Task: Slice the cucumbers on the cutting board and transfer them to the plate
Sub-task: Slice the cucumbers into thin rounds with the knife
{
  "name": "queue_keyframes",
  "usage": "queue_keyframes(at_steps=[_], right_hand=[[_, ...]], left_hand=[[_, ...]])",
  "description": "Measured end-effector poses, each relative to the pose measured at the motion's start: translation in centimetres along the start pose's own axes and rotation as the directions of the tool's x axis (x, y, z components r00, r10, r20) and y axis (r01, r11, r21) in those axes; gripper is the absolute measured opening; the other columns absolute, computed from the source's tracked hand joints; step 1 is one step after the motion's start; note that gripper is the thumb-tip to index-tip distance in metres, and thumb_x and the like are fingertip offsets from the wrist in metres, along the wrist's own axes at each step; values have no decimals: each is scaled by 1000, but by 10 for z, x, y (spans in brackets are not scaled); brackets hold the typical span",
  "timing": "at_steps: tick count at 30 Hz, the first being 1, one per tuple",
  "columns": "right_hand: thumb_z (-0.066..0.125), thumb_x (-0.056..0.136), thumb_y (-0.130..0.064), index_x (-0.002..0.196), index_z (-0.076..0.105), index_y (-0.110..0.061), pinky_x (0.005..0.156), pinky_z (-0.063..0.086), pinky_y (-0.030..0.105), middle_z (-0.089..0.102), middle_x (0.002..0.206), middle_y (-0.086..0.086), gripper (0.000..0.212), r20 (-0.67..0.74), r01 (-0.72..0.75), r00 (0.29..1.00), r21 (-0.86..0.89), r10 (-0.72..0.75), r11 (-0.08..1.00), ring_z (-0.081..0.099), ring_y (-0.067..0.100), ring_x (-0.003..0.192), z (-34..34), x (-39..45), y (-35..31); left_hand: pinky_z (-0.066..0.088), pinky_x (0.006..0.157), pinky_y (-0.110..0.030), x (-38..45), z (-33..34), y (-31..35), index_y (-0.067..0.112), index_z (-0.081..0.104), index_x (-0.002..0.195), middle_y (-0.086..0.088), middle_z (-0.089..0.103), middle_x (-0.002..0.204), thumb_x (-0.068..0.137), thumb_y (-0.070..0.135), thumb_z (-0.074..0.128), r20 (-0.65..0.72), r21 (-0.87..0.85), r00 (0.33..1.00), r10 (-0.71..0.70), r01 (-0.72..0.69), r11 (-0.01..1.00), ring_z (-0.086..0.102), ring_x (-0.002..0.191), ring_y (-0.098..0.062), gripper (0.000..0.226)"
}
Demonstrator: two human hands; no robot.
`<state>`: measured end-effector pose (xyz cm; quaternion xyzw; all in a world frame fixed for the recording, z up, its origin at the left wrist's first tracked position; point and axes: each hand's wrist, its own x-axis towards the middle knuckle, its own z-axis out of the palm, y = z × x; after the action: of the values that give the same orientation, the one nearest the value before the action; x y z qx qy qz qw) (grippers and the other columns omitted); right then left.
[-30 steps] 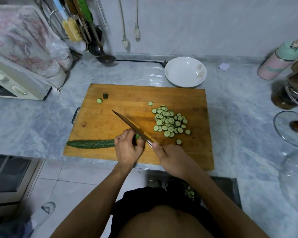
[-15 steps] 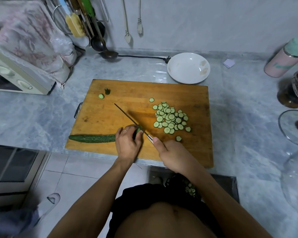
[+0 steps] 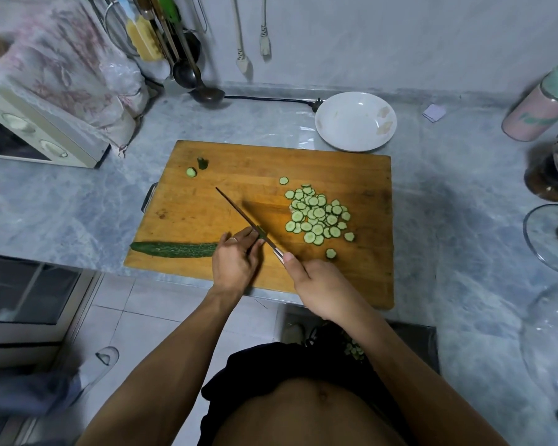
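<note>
Her left hand (image 3: 236, 263) curls over the cucumber (image 3: 174, 249) on the cutting board (image 3: 239, 162). The right hand (image 3: 319, 284) grips the knife (image 3: 239, 210) at the cut end; slices (image 3: 318, 217) sit beside, plate (image 3: 355, 122) bare.

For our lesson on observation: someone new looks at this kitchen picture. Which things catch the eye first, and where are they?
The wide wooden cutting board fills the middle of the grey marble counter, with a heap of pale green cucumber slices on its right half. At its near edge the left hand holds the long dark green cucumber while the right hand grips a thin-bladed knife. An empty white plate waits behind the board.
</note>
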<state>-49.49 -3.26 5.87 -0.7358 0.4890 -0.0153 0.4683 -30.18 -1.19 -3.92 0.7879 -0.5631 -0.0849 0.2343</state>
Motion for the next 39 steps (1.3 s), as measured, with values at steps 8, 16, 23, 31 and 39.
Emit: queue_keyframes(at_steps=[8, 16, 23, 31, 39], right_hand=[[19, 102, -59, 54, 45, -14, 49, 42, 28, 47, 50, 1, 71, 56, -64, 997, 45, 61, 997, 52, 15, 40, -6, -3, -6], [20, 102, -60, 55, 44, -15, 52, 44, 28, 46, 48, 1, 69, 53, -79, 996, 58, 76, 995, 51, 17, 41, -1, 11, -9], [21, 104, -55, 58, 44, -15, 48, 34, 25, 47, 54, 1, 65, 43, -91, 995, 64, 88, 994, 49, 15, 46, 1, 27, -8], [24, 100, -63, 85, 59, -9, 50, 43, 27, 61, 75, 6, 65, 112, -221, 973, 170, 204, 960, 53, 19, 57, 4, 35, -3], [22, 101, -61, 76, 57, -9, 45, 38, 24, 49, 59, 6, 67, 24, -168, 986, 176, 166, 970, 46, 19, 45, -5, 21, 4]], left_hand=[[42, 104, -47, -2, -1, 6, 9, 76, 102, -10, 71, 111, 85, 25, 57, -48, -11, 999, -15, 14, 1000, 70, 91, -28, 31], [46, 97, -47, -2, 4, 4, 6, 76, 97, -12, 72, 108, 80, 18, 61, -96, -18, 995, 20, -22, 1000, 70, 90, -30, 26], [45, 98, -47, -1, 4, 3, 6, 76, 100, -12, 71, 109, 81, 15, 63, -101, -38, 995, 16, -20, 999, 70, 93, -30, 24], [59, 74, -39, -3, -6, -1, 6, 74, 104, -9, 70, 115, 82, 5, 72, -74, -64, 990, 119, -124, 990, 68, 94, -30, 23], [60, 67, -42, -1, -10, -3, 6, 76, 99, -10, 71, 111, 76, -3, 72, -99, -79, 981, 166, -174, 982, 70, 88, -29, 25]])
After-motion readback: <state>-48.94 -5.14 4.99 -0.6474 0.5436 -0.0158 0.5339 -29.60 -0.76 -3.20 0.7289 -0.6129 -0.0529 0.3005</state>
